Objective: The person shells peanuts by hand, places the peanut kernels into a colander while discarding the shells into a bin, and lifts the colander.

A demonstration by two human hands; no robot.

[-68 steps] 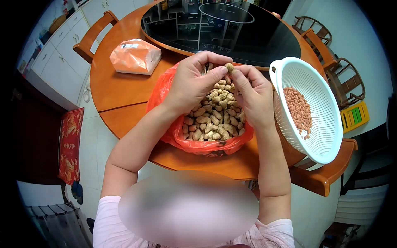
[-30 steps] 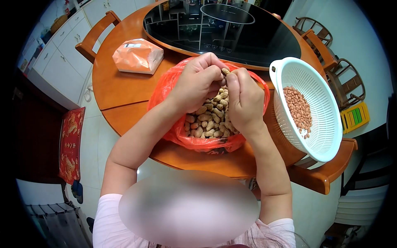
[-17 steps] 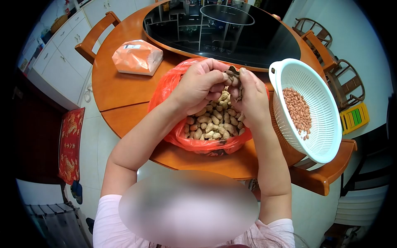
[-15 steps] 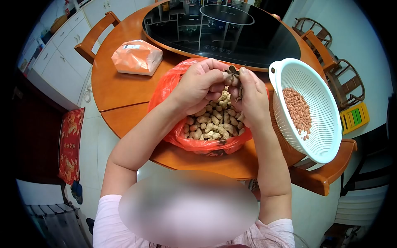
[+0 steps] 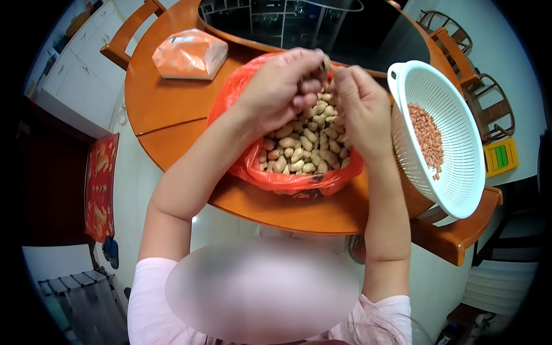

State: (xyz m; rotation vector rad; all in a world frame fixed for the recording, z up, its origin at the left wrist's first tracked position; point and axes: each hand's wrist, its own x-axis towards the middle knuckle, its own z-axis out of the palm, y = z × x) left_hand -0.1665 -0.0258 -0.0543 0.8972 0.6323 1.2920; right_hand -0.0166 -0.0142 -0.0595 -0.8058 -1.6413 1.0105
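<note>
Left forearm (image 5: pixel 201 160): slanting forward and inward.
Right forearm (image 5: pixel 387 207): nearly straight ahead.
Left hand (image 5: pixel 282 86): fingers curled, tips blurred.
Right hand (image 5: pixel 366 112): fingers bent, just beside left.

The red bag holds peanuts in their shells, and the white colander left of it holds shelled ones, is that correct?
Not quite: the head view shows the white colander to the right of the red bag. The rest is right.

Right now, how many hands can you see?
2. The left hand is over the left part of the red bag; the right hand is over its right part, nearer the white basket. No others show.
</note>
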